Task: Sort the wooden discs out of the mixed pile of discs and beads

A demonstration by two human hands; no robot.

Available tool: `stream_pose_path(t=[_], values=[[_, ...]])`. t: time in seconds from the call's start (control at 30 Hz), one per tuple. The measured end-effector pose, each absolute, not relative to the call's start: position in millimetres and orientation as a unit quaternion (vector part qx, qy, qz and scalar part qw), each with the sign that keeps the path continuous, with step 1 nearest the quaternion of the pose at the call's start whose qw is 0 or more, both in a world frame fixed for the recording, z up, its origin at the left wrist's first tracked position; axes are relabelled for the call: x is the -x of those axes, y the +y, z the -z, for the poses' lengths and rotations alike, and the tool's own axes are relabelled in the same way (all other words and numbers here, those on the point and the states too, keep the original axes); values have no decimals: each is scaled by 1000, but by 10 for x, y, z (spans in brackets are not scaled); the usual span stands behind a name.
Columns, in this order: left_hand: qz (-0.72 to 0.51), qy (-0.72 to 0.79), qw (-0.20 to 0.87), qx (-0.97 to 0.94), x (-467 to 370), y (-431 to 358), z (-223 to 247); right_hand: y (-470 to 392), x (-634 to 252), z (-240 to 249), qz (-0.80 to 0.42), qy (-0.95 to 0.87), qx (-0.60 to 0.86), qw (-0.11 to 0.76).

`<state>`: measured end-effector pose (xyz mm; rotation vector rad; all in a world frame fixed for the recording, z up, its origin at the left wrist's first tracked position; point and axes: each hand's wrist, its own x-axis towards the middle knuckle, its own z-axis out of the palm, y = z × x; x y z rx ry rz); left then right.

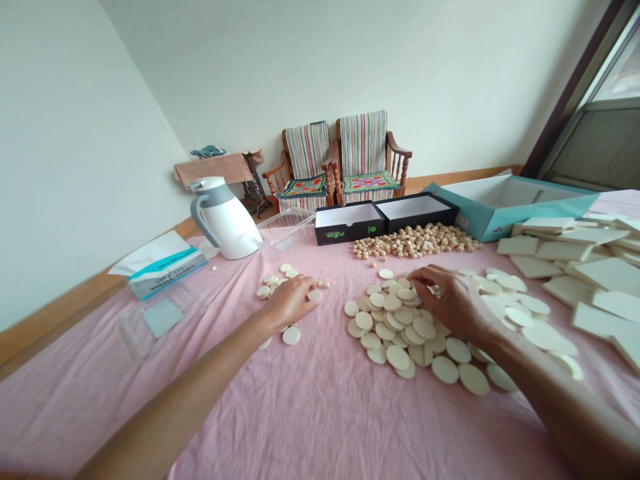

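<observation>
My left hand (293,301) is over a small group of pale discs (291,335) on the pink cloth, its fingers closed on a pale round disc (315,295). Small beads lie just beyond those fingertips. Over the back of a large heap of pale discs (395,320) is my right hand (445,297), thumb and fingers curved and apart, touching or just above the discs; nothing can be made out between them. Larger discs (520,317) lie to the right of that hand.
Round wooden beads (420,241) lie before two black boxes (350,223). Square pale tiles (600,283) and a teal box (500,207) are at right. A white jug (230,223), tissue pack (165,270) and clear plastic trays (140,323) stand left on the pink cloth (280,407).
</observation>
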<state>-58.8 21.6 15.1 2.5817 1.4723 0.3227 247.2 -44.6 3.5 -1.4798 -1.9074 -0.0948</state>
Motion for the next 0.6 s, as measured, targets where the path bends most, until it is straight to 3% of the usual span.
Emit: stream_pose_path(t=[0.23,0.33,0.6], values=[[-203,411,224,-860,352,-41,-345,-437,-2477,-13,54,-739,572,350],[-230,403,207,-861,434,-101,-443,-433,-2488,-6,48,-739,576,347],[-82,449,173,-873,1185,-149,-468,-421,-2493,16,50,-742,574,342]])
